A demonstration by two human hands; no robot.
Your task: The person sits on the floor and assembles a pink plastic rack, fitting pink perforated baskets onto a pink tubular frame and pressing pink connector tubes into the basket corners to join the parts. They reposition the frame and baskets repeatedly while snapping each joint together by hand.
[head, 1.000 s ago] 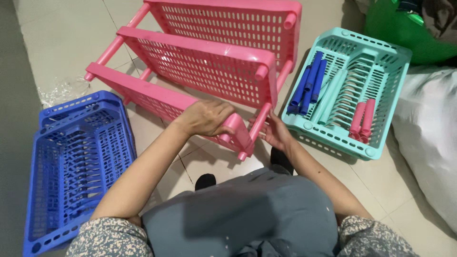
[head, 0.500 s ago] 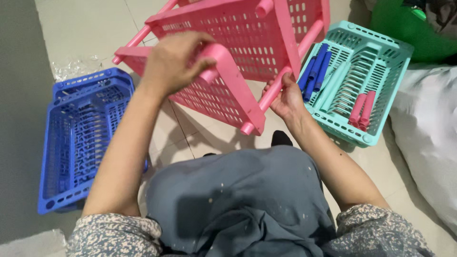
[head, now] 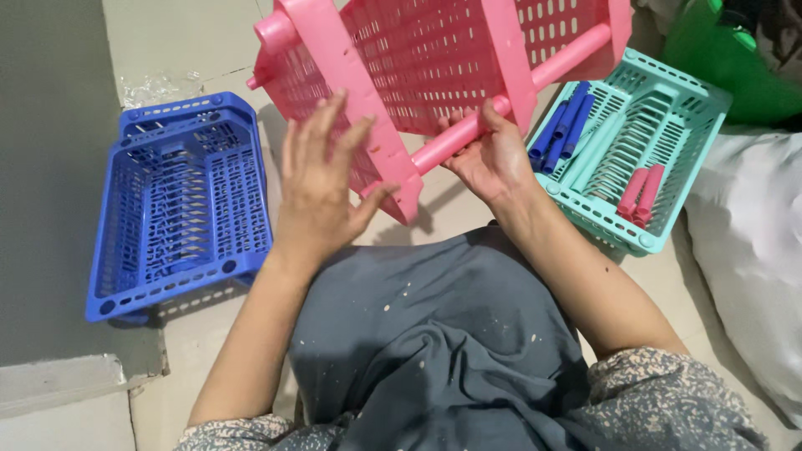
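A pink plastic rack (head: 434, 67) of perforated baskets joined by round posts is tipped up in front of me. My left hand (head: 322, 188) lies flat with spread fingers against the rim of its nearest basket. My right hand (head: 493, 159) is closed around a pink post at the rack's lower edge. To the right, a teal basket (head: 668, 108) on the floor holds loose blue tubes (head: 561, 125) and pink tubes (head: 639, 194).
A blue basket (head: 180, 205) rests on the tiled floor at my left, with crumpled clear plastic (head: 154, 83) behind it. A green object (head: 727, 58) and a white bag (head: 752, 250) are at the right. My grey-clothed lap fills the bottom.
The pink rack has been lifted from lying on the floor and tilted up toward me. My left hand slid from its frame to the near basket's rim; my right hand stayed on the post.
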